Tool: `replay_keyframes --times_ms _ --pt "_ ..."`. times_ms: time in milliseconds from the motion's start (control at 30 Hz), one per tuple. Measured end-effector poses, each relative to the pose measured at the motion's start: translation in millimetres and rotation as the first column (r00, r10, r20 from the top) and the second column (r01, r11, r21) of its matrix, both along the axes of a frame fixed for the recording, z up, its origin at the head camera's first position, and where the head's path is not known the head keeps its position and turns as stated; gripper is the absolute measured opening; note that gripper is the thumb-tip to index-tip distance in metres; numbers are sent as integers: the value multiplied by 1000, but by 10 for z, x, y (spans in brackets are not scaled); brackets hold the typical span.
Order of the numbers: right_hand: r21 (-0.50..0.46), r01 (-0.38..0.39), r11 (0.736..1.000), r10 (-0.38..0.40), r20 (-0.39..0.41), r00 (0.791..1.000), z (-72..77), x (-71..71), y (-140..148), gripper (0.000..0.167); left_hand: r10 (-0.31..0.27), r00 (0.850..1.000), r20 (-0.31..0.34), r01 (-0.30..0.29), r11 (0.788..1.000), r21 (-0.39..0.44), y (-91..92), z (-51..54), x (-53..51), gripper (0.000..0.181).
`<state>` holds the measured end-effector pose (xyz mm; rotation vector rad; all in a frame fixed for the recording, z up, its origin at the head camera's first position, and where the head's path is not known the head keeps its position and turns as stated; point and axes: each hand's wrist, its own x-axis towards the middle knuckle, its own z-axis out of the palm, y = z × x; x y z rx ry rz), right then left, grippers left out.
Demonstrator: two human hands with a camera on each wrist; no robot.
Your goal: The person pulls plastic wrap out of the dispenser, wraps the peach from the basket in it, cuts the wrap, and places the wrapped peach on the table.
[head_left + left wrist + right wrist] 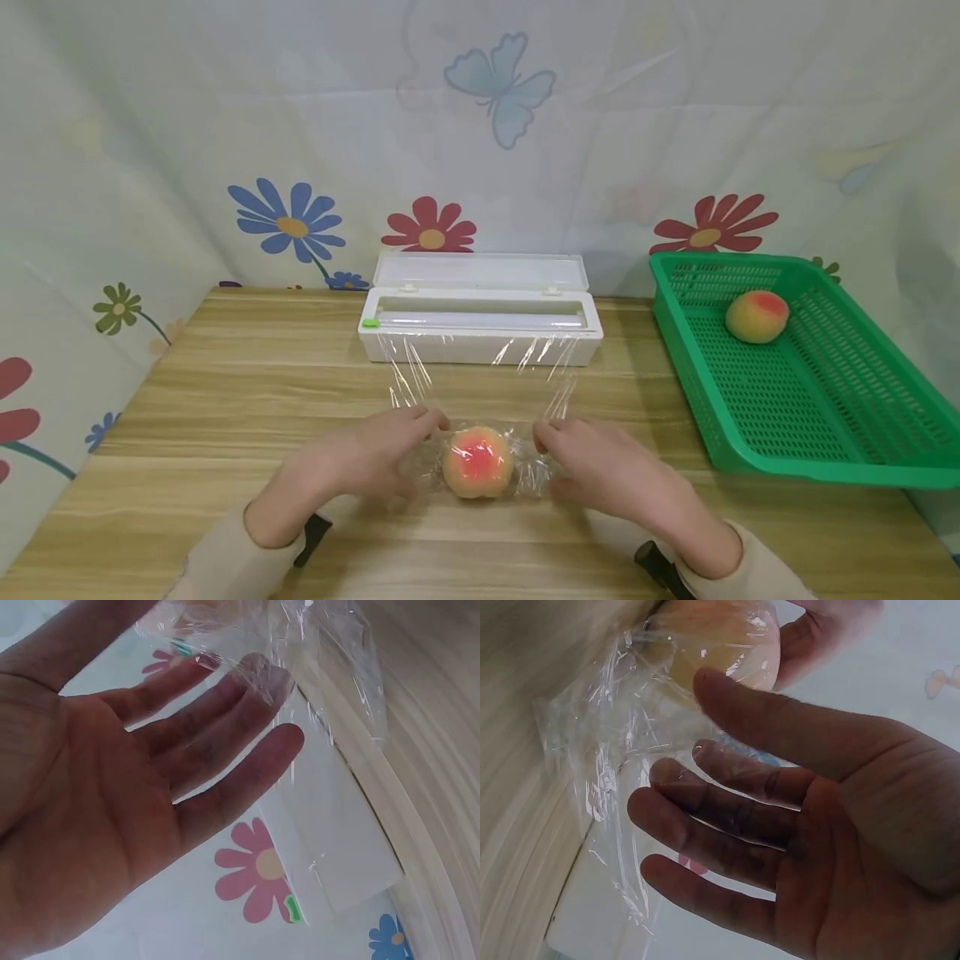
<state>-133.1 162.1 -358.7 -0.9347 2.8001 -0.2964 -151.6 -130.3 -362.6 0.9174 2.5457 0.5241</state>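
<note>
A peach (478, 463) lies on the table under clear plastic film (480, 392), which runs back to a white dispenser box (480, 346) with its lid up. To the left of the peach is my left hand (367, 454), its fingers spread and slightly bent by the film; the left wrist view shows the same hand (150, 772) with an open palm. My right hand (615, 471) is on the other side, fingers loosely bent. In the right wrist view this hand (780, 817) has its fingertips against or beside the crumpled film (615, 750); firm contact cannot be told.
On the right stands a green basket (720, 417) holding another peach (757, 317). A green slider (371, 323) sits at the left end of the dispenser. Behind the wooden table (225, 400) hangs a white curtain (315, 100) with flowers and a butterfly.
</note>
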Motion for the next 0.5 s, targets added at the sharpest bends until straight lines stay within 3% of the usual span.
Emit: replay_keyframes --times_ms 167,367,500 --pt "-52 -3 999 5 36 999 -30 -73 54 22 -2 1000 20 1 998 63 -49 -7 -68 49" --pt "-62 4 998 -2 40 999 -18 -158 137 22 -81 996 -19 83 987 139 -156 -32 -170 40" --pt "-86 -18 996 22 42 999 -23 -196 179 20 -119 993 14 115 980 164 -222 -36 -223 31"
